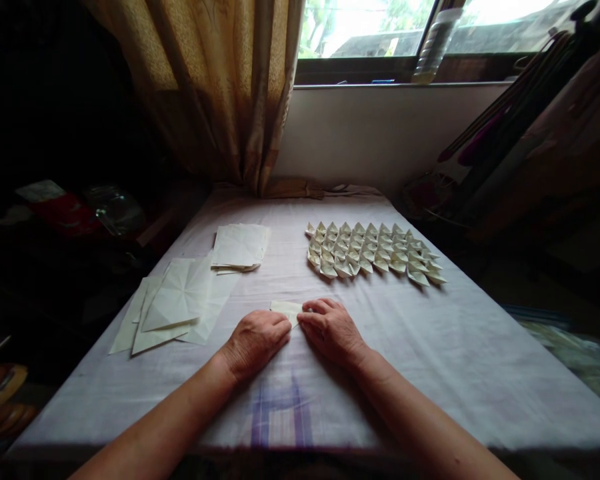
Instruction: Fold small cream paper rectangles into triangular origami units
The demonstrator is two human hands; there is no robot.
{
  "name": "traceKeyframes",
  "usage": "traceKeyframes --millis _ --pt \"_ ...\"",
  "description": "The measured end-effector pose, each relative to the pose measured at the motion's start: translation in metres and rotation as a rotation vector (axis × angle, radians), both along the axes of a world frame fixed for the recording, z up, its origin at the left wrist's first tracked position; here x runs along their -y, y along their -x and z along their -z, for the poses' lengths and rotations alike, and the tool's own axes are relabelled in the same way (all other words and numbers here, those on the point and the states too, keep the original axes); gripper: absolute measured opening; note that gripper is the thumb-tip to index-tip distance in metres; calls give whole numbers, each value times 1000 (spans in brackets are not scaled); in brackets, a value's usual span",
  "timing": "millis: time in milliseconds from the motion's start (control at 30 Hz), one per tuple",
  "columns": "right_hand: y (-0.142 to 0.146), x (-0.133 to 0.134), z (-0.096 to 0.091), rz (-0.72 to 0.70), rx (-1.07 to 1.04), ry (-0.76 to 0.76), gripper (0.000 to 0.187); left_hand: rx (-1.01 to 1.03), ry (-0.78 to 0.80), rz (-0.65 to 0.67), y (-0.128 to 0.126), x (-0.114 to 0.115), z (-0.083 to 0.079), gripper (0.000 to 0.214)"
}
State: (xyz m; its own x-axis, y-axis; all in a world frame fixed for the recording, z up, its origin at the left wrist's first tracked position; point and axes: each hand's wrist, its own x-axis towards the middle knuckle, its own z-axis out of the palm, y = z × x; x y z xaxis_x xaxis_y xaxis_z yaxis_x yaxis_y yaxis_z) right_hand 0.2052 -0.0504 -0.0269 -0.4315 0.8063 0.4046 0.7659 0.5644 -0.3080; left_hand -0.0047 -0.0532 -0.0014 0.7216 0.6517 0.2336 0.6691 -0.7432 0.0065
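A small cream paper piece lies on the pale cloth-covered table near its middle. My left hand presses on the paper's left side with its fingers curled together. My right hand pinches the paper's right side, fingers bent and closed on it. Most of the paper is hidden under the two hands. Beyond the right hand, several folded paper boats lie in close rows.
Creased flat paper sheets lie at the left, with a stack of sheets behind them. A brown curtain hangs at the back, beside a window sill holding a bottle. Dark clutter flanks both table sides.
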Motion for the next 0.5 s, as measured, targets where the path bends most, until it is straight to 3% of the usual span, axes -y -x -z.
traceKeyframes --millis 200,500 --pt "0 1 -1 12 -2 7 17 -118 -59 -65 -17 -3 1 9" --pt "6 -3 0 5 76 -73 25 -79 -201 -13 -18 -4 15 19"
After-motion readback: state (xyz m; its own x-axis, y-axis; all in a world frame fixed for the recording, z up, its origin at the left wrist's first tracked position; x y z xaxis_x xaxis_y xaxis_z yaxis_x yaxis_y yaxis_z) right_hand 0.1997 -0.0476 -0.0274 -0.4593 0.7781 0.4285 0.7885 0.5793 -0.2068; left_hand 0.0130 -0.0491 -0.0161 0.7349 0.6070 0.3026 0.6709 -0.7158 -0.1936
